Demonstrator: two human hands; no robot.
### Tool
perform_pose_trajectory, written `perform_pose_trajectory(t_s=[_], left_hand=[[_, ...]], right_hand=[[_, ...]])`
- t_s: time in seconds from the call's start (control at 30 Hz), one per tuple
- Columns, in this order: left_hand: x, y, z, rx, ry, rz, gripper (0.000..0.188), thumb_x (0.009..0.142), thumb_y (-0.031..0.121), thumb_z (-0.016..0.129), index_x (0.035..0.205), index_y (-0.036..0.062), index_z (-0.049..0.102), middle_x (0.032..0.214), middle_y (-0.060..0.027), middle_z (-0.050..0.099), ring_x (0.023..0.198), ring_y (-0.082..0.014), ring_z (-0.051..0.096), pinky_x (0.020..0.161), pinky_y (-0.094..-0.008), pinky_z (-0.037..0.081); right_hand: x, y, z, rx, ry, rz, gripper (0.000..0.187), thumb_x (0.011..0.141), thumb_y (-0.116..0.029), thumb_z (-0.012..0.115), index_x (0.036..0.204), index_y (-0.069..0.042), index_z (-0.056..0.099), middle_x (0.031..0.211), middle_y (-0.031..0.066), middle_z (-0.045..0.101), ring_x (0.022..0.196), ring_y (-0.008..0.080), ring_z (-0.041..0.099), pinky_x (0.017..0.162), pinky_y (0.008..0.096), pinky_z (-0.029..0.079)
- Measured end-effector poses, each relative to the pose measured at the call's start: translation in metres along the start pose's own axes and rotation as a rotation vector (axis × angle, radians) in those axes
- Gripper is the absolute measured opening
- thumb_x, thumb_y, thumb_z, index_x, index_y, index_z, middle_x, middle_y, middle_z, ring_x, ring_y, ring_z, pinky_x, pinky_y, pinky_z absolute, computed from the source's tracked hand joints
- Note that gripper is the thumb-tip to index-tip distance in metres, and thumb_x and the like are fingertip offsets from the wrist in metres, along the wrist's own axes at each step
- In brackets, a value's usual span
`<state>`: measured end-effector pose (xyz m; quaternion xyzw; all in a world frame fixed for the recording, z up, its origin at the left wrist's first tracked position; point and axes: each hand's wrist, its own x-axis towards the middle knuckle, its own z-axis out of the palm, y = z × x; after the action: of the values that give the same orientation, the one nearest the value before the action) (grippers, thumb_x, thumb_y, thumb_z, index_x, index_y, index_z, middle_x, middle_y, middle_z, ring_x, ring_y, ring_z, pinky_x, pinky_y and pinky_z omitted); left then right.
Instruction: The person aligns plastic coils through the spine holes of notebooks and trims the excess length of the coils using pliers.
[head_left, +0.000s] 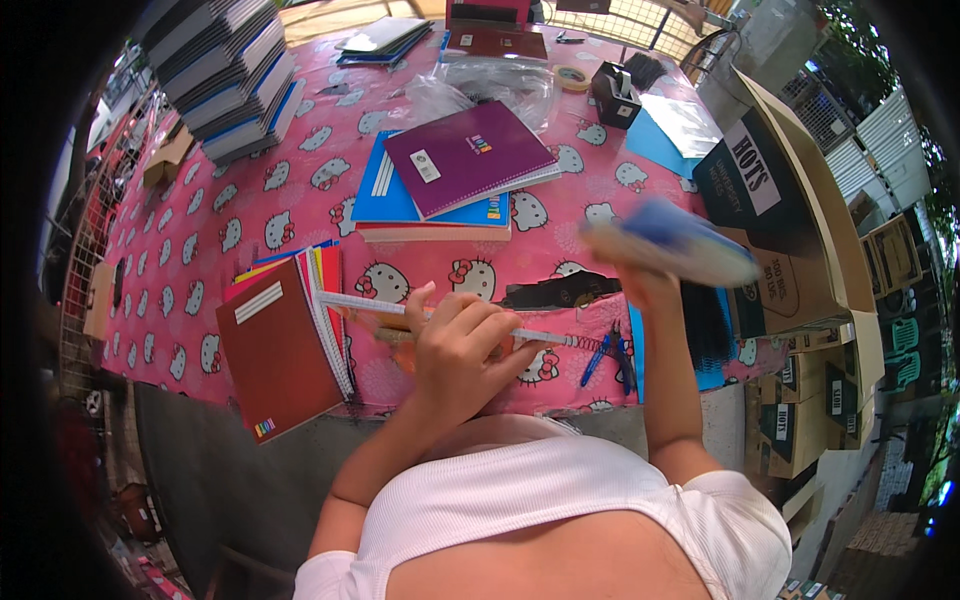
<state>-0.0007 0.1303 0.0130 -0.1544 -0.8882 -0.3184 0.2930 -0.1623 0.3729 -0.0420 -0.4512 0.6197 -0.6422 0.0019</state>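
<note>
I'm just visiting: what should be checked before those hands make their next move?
1. Left hand on the edge-on notebook: ok, touching it.
2. Spiral coil tucked in: not ok, it sticks out at the right.
3. Right hand free: not ok, it holds a blurred blue object.
4. What that object is: cannot tell, motion blur.
5. Blue-handled tool nearby: ok, lying on the pink table.

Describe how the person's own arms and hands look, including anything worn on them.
The left hand and right hand are bare, with no gloves, rings or watch visible, though the right is blurred and partly hidden. Both forearms are uncovered. The short sleeves are plain white, matching the ribbed white top.
</note>
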Motion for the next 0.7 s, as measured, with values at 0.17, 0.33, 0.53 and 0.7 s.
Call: perform_pose_trajectory(t_s=[0.17,0.33,0.53,0.7], left_hand=[[0.000,-0.001,0.003,-0.029,-0.001,0.021,0.023,0.065,0.028,0.081,0.077,0.0133,0.068,0.077,0.0030,0.066,0.079,-0.0163,0.060,0.096,-0.0472,0.027],[0.002,-0.004,0.008,-0.033,0.006,0.040,0.020,0.065,0.025,0.081,0.076,0.0140,0.068,0.077,0.0029,0.067,0.077,-0.0165,0.059,0.095,-0.0467,0.027],[-0.001,-0.010,0.004,-0.015,0.029,-0.021,0.018,0.066,0.023,0.080,0.075,0.0144,0.067,0.075,0.0028,0.066,0.076,-0.0172,0.059,0.094,-0.0461,0.028],[0.002,-0.001,-0.007,-0.147,-0.010,-0.107,0.031,0.066,0.021,0.079,0.092,0.0113,0.066,0.083,-0.0005,0.067,0.079,-0.0193,0.061,0.091,-0.0437,0.032]], right_hand=[[-0.046,-0.021,0.029,-0.223,0.134,0.417,0.031,0.080,-0.031,0.073,0.087,-0.001,0.069,0.073,0.0083,0.066,0.066,0.0161,0.061,0.065,0.0272,0.052],[-0.048,-0.021,-0.014,-0.703,-0.194,-0.049,0.042,0.069,-0.020,0.081,0.104,-0.003,0.063,0.085,-0.0007,0.062,0.076,0.0116,0.056,0.071,0.0265,0.051],[0.002,-0.064,0.023,-0.107,-0.160,0.334,0.050,0.073,-0.022,0.077,0.114,0.000,0.062,0.106,0.0139,0.067,0.094,0.0168,0.065,0.082,0.0335,0.052],[-0.031,-0.032,0.023,0.271,0.066,0.508,0.052,0.067,-0.011,0.081,0.112,0.004,0.060,0.096,0.0077,0.068,0.088,0.0082,0.059,0.079,0.0265,0.050]])
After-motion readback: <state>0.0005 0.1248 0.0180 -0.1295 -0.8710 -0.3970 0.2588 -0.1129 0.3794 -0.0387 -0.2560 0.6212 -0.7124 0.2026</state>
